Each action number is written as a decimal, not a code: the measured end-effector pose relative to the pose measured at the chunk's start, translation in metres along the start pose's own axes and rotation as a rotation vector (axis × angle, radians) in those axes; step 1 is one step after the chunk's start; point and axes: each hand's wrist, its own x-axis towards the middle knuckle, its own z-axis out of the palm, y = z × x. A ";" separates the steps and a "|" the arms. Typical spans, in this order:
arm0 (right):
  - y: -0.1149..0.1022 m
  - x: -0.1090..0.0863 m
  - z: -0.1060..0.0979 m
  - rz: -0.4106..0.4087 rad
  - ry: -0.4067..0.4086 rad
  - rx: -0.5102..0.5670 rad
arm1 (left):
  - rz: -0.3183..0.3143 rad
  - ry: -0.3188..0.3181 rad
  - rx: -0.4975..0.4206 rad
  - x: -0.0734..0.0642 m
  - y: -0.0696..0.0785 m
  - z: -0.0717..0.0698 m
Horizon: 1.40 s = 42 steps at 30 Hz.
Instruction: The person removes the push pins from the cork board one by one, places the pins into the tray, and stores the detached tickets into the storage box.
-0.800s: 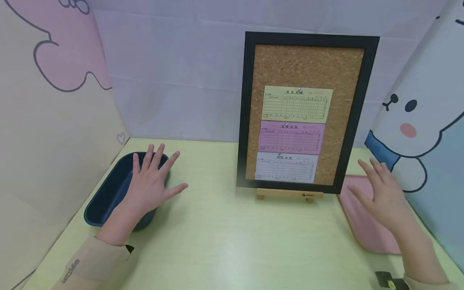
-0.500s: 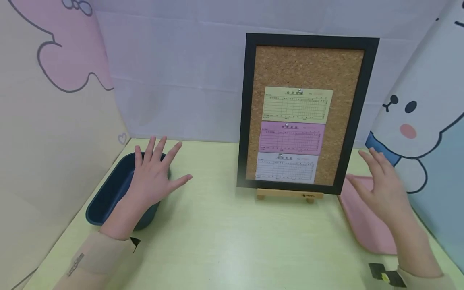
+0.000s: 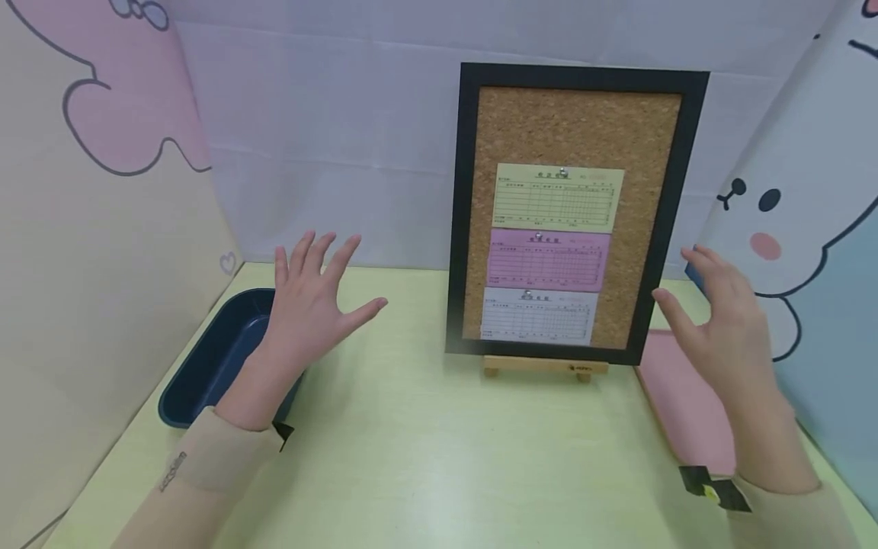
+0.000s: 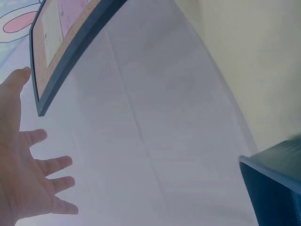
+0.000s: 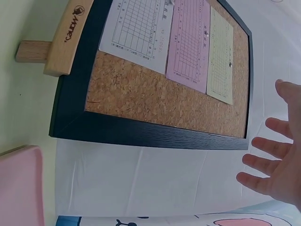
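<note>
My left hand (image 3: 305,305), fingers spread and holding nothing, hovers over the right side of a dark blue bin (image 3: 226,351). On the other side, my right hand (image 3: 730,335) is raised with relaxed fingers, its thumb overlapping the edge of a black-framed cork board (image 3: 583,122) in the head view. Three paper slips are pinned to that board in a column: a yellow one (image 3: 559,200) on top, a pink one (image 3: 547,261) in the middle and a white one (image 3: 538,316) at the bottom. Each has a clear push pin near its upper edge.
A small wooden easel (image 3: 545,366) supports the board on the pale table (image 3: 425,457). Partly behind my right forearm lies a pink tray (image 3: 689,404). White cloth (image 3: 329,137) hangs at the back, with cartoon-printed panels on both sides.
Both hands have risen and moved inward: the left up and to the right, the right up and slightly left. The slips and board stay as they were.
</note>
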 end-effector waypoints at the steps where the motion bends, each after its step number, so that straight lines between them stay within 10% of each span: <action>1: -0.002 0.002 0.000 -0.016 0.023 0.008 | 0.001 0.013 -0.013 0.003 0.003 0.000; 18: -0.028 0.043 0.005 -0.158 0.282 0.069 | 0.104 0.236 -0.137 0.044 0.040 0.003; 42: -0.053 0.111 0.033 -0.161 0.288 0.210 | -0.058 -0.037 -0.317 0.114 0.098 0.011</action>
